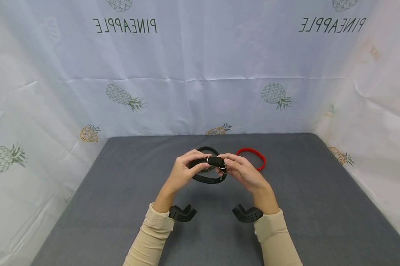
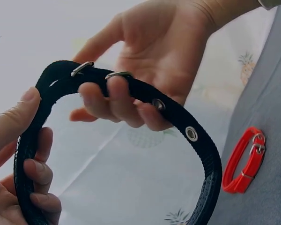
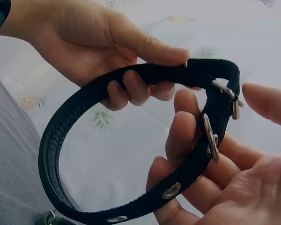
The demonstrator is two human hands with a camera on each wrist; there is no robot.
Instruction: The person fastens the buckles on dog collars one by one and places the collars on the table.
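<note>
A black collar (image 1: 206,180) with a metal buckle and eyelets is held up as a loop above the table between both hands. My left hand (image 1: 180,173) grips the strap, its fingers curled round the band and its thumb pressed along it in the right wrist view. My right hand (image 1: 248,176) is at the buckle end, fingers curled round the strap (image 3: 187,166) near the D-ring. In the right wrist view, its thumb stands slightly apart from the buckle (image 3: 227,91). The strap's end is folded through the buckle area.
A red collar (image 1: 260,155), buckled into a loop, lies on the dark grey table (image 1: 306,199) beyond the right hand. Another dark collar (image 1: 208,148) lies behind the held one, partly hidden. White pineapple-print curtains (image 1: 200,107) surround the back and sides.
</note>
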